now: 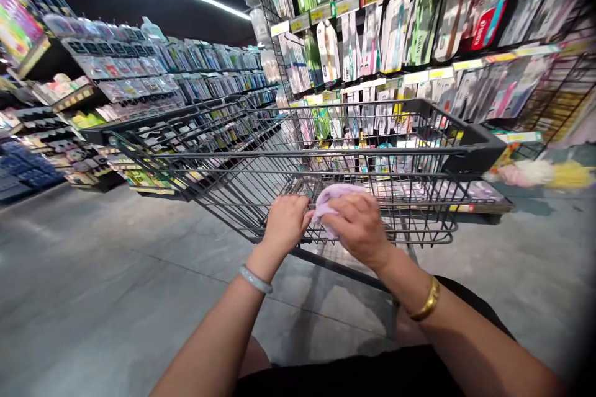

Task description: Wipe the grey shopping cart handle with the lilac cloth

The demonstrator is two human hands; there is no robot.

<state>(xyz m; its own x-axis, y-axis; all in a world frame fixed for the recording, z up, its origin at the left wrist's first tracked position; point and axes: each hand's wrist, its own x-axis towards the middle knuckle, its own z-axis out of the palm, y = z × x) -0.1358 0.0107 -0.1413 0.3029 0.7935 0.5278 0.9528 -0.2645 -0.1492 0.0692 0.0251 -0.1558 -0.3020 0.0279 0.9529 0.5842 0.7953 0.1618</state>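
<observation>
A grey wire shopping cart (242,200) stands right in front of me, side on. My left hand (287,218) is closed around the wires of its near side, low on the basket. Just to the right, my right hand (357,223) is closed on a bunched lilac cloth (342,191). The cloth presses against the cart's wires beside my left thumb. My right fingertips are partly hidden in its folds.
A rack of packaged toothbrushes (354,56) rises behind the cart. Long shelves of hanging goods (186,68) run along the left. Fluffy pink and yellow items (549,173) hang at the right. The grey concrete floor (93,285) lies below.
</observation>
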